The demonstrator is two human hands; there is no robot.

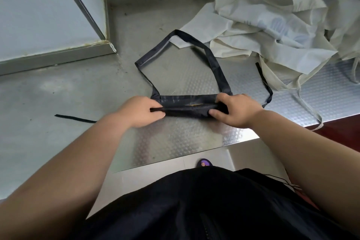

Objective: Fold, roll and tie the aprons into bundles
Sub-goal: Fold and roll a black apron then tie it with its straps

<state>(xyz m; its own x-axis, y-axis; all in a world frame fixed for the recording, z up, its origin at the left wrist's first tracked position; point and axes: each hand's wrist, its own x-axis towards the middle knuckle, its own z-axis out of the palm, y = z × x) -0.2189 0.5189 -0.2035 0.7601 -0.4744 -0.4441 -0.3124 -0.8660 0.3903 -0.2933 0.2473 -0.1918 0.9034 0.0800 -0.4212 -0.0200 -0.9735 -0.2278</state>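
A dark navy apron (188, 106) lies rolled into a tight horizontal roll on the steel table (58, 91). My left hand (141, 112) grips the roll's left end, fingers curled around it. At the right end, my right hand (233, 110) holds the roll with thumb in front and fingers over the top. The apron's neck loop (175, 52) spreads out flat beyond the roll. One black tie (75, 118) trails left on the table, and another tie (265, 84) curves off to the right.
A heap of cream aprons (272, 23) with loose straps covers the back right of the table. A white wall panel (39, 6) with a metal ledge stands at the back left. The table's front edge runs just below my hands, above the floor.
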